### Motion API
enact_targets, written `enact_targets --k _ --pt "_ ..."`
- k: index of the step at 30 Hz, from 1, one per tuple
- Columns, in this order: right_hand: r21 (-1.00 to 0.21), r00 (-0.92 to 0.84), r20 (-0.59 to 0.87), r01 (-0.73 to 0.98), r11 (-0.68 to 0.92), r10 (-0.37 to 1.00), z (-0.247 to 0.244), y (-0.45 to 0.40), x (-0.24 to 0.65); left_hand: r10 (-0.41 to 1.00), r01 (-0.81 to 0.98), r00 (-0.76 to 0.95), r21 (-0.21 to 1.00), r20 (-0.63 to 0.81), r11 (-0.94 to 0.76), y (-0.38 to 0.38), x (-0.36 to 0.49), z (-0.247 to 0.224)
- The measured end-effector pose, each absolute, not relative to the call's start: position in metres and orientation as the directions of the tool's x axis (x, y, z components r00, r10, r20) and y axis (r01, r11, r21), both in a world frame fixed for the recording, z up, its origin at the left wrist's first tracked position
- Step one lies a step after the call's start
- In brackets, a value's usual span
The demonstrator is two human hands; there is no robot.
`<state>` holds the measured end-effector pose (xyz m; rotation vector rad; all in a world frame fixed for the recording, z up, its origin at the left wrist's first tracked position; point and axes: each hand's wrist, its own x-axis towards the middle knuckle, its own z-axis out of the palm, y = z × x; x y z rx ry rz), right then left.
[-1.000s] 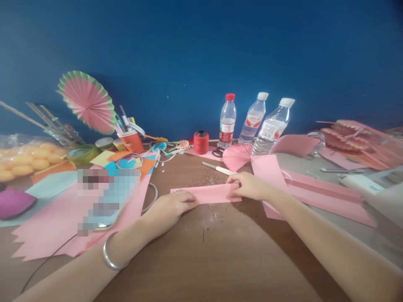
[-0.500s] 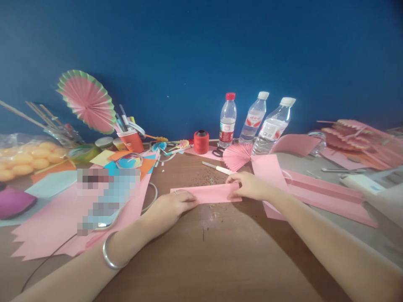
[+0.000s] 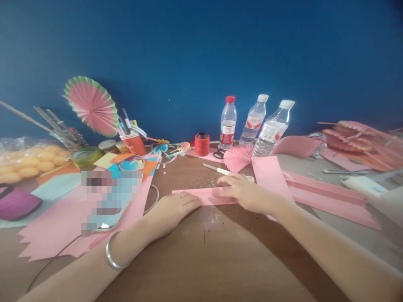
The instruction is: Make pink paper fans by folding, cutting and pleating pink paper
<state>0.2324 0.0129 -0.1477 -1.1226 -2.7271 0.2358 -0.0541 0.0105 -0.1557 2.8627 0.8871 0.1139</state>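
Note:
A folded strip of pink paper (image 3: pixel 207 198) lies flat on the brown table between my hands. My left hand (image 3: pixel 174 206), with a ring on one finger, rests flat over the strip's left end. Across its right part lies my right hand (image 3: pixel 241 191), fingers stretched out and slightly apart, hiding that end. Just beyond the right fingers is a white-handled craft knife (image 3: pixel 223 171), its blade pointing left. A pleated pink paper fan (image 3: pixel 238 157) sits behind the knife. Small dark crumbs are scattered around the strip.
A red thread spool (image 3: pixel 202 145) and several water bottles (image 3: pixel 228 126) stand by the blue wall. Left are pink sheets (image 3: pixel 53 235), a pixelated phone and an orange cup (image 3: pixel 134 144) of pens. More pink paper (image 3: pixel 333 201) lies right.
My right hand has shifted left and gone from gripping the strip's right end to lying flat across it. The left hand stays on the left end. The view has shifted slightly.

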Motion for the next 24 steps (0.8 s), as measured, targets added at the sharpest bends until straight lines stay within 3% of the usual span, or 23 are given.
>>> enact_targets --k 16,24 --pt "-0.422 -0.651 0.283 0.575 0.701 0.705 -0.171 0.023 0.193 0.627 0.613 0.778 0.174 0.035 -0.771 0.017 -0.057 -0.145" --pt "-0.475 -0.654 0.258 0.555 0.683 0.711 -0.175 0.023 0.195 0.708 0.704 0.704 0.073 0.057 -0.706 0.006 -0.078 -0.162"
